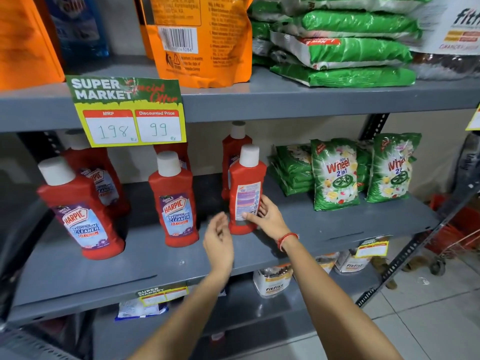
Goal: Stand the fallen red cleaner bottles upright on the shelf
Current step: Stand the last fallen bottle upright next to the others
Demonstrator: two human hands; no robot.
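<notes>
Several red cleaner bottles with white caps stand upright on the grey middle shelf (pixel 324 229). My right hand (pixel 268 216) grips the lower part of one bottle (pixel 246 188), which stands with its back label facing me. My left hand (pixel 219 240) hovers just left of that bottle's base, blurred, fingers apart, holding nothing. Another bottle (pixel 175 201) stands to the left of my hands with its front label showing, and a further one (pixel 83 216) stands at the far left front. More red bottles stand behind, one (pixel 235 146) right behind the held bottle.
Green detergent packs (pixel 335 175) stand right of the bottles on the same shelf. A yellow price sign (pixel 130 110) hangs from the upper shelf edge, hiding bottle tops. Orange pouches (pixel 202 40) and green bags (pixel 345 48) sit above. Packets lie on the lower shelf.
</notes>
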